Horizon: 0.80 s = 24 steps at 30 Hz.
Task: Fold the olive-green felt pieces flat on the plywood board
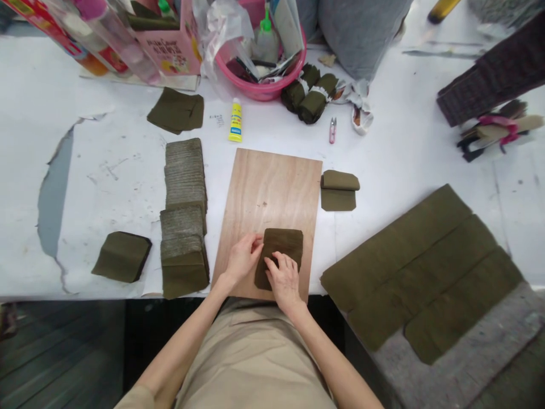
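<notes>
A dark olive fabric piece (283, 241) with rounded corners lies on the lower part of a wooden board (272, 182). At its left edge is my left hand (244, 257), thumb and fingertips drawn together in a pinch on the cloth edge. My right hand (284, 279) rests over the middle of the same piece, its fingers bent and slightly apart, the palm downward; nothing shows between them. Just right of the board sits a folded olive flap (339, 191). To the left runs a long row of overlapping olive pieces (185, 187).
Olive stacks lie at far left (121, 257) and upper left (176, 111). Behind the board are a yellow glue tube (235, 122), pink thread snips (332, 130), rolled bundles (315, 96) and a pink basket (272, 88). Large olive panels (426, 272) spread over the right edge.
</notes>
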Motion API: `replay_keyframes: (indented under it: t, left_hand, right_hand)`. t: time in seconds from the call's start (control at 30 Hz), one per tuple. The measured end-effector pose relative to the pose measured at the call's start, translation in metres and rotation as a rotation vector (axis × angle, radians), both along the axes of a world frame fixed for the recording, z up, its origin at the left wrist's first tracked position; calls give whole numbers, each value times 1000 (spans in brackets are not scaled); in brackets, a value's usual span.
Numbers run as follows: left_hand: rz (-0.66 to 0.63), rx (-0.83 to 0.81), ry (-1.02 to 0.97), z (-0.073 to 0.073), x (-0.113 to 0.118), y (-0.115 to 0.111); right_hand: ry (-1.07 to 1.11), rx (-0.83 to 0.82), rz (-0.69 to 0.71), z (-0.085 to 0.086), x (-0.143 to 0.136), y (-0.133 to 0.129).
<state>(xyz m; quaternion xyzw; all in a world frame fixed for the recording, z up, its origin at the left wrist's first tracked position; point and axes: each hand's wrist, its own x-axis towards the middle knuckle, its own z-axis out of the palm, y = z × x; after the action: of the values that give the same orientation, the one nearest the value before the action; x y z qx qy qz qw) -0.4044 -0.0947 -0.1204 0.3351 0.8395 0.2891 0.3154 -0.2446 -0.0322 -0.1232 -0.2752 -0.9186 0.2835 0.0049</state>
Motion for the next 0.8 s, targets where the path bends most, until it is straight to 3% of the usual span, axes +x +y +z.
replay_keyframes:
  t: [0.17,0.3,0.47,0.67,0.8]
  left_hand:
    - [-142,-47,50,-2,-14,24]
    - [-168,-124,20,-2,-22,32]
    - [-173,-155,-5,-3,-28,35]
    - [-166,-149,-4,-3,-29,34]
    - [-163,-142,-11,-5,-28,33]
  right_hand:
    - [-8,45,53,-4,4,-3]
    - [-11,41,73,-1,2,2]
    - [10,9,231,1,6,8]
    - [0,20,161,0,6,15]
    - [12,4,188,2,11,15]
